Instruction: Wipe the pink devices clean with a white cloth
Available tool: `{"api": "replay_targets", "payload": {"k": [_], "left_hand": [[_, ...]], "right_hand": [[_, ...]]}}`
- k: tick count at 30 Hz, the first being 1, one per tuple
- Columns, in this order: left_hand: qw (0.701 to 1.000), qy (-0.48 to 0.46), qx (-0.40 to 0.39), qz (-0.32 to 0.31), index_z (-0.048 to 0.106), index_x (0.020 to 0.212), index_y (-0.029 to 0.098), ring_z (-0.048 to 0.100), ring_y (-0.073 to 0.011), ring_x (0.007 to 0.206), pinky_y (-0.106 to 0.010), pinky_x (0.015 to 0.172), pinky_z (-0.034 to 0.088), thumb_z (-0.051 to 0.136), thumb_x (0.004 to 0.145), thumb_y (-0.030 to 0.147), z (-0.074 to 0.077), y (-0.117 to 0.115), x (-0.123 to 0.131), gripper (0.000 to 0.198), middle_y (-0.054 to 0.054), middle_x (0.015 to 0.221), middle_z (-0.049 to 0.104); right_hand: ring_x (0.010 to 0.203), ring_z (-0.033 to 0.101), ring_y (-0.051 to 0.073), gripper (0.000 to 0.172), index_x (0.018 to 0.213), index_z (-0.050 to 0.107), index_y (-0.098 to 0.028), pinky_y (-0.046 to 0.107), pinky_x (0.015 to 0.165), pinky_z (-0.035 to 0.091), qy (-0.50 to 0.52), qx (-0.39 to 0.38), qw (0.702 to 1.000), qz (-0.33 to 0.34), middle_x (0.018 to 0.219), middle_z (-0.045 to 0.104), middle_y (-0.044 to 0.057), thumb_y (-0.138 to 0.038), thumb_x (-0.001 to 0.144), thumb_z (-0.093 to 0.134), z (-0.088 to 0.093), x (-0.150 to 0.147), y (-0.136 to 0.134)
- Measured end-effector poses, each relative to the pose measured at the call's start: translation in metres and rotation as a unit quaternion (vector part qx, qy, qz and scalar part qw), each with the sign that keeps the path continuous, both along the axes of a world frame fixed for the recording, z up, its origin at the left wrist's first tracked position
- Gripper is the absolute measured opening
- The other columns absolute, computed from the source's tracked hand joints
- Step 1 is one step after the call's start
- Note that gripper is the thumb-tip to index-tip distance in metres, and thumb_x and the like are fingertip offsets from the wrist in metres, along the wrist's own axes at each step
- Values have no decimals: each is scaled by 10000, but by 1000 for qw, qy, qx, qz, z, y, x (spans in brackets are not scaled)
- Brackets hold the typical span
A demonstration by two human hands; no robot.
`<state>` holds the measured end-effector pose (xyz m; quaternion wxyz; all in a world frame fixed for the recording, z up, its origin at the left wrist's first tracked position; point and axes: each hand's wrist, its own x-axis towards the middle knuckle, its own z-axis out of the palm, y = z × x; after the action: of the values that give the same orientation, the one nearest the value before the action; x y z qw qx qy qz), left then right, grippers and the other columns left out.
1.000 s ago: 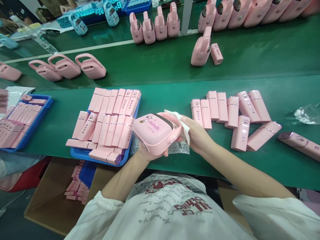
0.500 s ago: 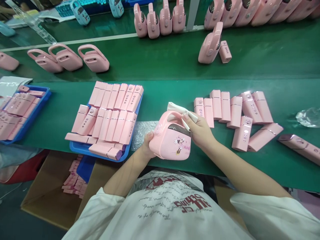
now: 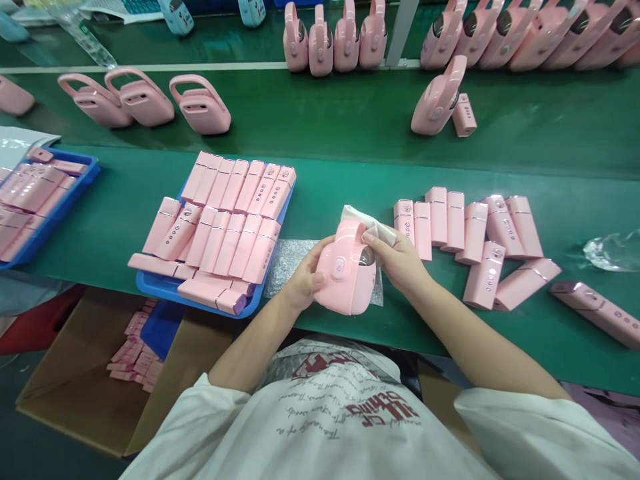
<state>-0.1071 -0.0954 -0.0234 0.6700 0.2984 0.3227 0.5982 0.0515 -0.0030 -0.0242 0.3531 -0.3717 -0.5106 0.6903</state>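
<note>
Over the near edge of the green bench, a pink handled device (image 3: 345, 283) is held up with its narrow side, which carries a round button, towards me. My left hand (image 3: 306, 277) grips its left side, thumb in front. My right hand (image 3: 397, 257) is closed on a white cloth (image 3: 370, 223) at the device's handle and upper right edge. The printed front is turned away to the right. Beneath lies a clear bubble-wrap sheet (image 3: 290, 263), partly covered by the device. I cannot make out what kind of appliance it is.
Left of my hands stands a blue tray (image 3: 165, 285) of pink rectangular units. Several loose pink units (image 3: 470, 233) lie right. More handled devices (image 3: 200, 107) stand on the shelf behind. A cardboard box (image 3: 65, 393) sits below left; a second blue tray (image 3: 75, 200) is at far left.
The pink device has turned, so its button side faces me instead of its printed front. My left hand has shifted up its side. The whole view has shifted slightly.
</note>
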Motion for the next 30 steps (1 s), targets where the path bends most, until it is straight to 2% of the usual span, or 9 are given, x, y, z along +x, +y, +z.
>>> {"api": "replay_targets", "payload": {"k": [4, 7, 9, 12, 16, 20, 23, 26, 30], "left_hand": [[999, 31, 22, -26, 619, 1211, 235, 582, -329, 1145, -403, 937, 461, 821, 567, 550, 1, 1, -1, 745, -112, 1231, 632], [999, 16, 12, -41, 615, 1218, 243, 567, -321, 1153, -411, 961, 443, 840, 555, 517, 0, 0, -1, 751, -107, 1244, 617], [998, 4, 22, -61, 621, 1205, 237, 533, -342, 1195, -441, 997, 414, 873, 507, 474, -4, -1, -2, 780, -112, 1281, 592], [996, 2, 52, -79, 610, 1216, 237, 496, -357, 1237, -471, 1031, 377, 905, 461, 396, -7, -3, -3, 826, -115, 1313, 568], [1000, -10, 3, -19, 568, 1241, 228, 457, -315, 1291, -430, 1074, 331, 864, 568, 383, -2, -4, -6, 752, -107, 1326, 556], [987, 2, -121, 108, 565, 1160, 192, 543, -248, 1171, -348, 943, 412, 758, 691, 349, 7, -3, -8, 531, -101, 1224, 593], [986, 7, -149, 75, 571, 1068, 172, 625, -204, 980, -311, 804, 440, 730, 688, 329, 10, -4, -8, 441, -90, 1125, 612], [991, 21, -131, 8, 576, 1016, 151, 644, -169, 837, -298, 743, 438, 726, 661, 341, 11, -6, -7, 430, -78, 1028, 624], [992, 40, -122, -6, 576, 975, 138, 638, -152, 789, -293, 736, 437, 710, 642, 348, 12, -6, -7, 416, -66, 950, 638]], "right_hand": [[715, 571, 154, 318, 946, 677, -204, 285, 639, 447, -31, 52, 998, -20, 803, 655, -6, -421, 722, 739, -3, 0, 3], [812, 621, 200, 293, 969, 693, -220, 336, 707, 488, -78, 188, 978, -48, 927, 708, 24, -374, 721, 719, 1, 2, 5], [778, 622, 204, 200, 924, 709, -229, 351, 700, 487, -117, 328, 937, -28, 892, 722, 33, -353, 772, 669, 8, 5, 7], [650, 565, 179, 164, 906, 716, -235, 328, 616, 450, -170, 524, 834, 31, 746, 700, 27, -307, 860, 576, 22, 8, 11], [632, 551, 164, 207, 960, 707, -205, 292, 587, 426, -258, 619, 740, 52, 750, 697, 36, -223, 892, 512, 45, 9, 22], [724, 603, 218, 252, 947, 721, -223, 298, 604, 409, -486, 597, 638, 10, 774, 691, 58, -207, 731, 594, 79, -8, 59], [823, 629, 272, 321, 1004, 705, -210, 322, 665, 433, -653, 481, 585, -28, 845, 685, 92, -233, 696, 616, 107, -38, 108], [975, 628, 306, 332, 1027, 690, -179, 369, 785, 467, -676, 379, 631, -28, 998, 685, 119, -230, 702, 647, 123, -78, 162], [1001, 640, 280, 286, 1024, 678, -131, 371, 822, 503, -659, 335, 670, -68, 1058, 673, 141, -284, 783, 652, 122, -130, 216]]}}
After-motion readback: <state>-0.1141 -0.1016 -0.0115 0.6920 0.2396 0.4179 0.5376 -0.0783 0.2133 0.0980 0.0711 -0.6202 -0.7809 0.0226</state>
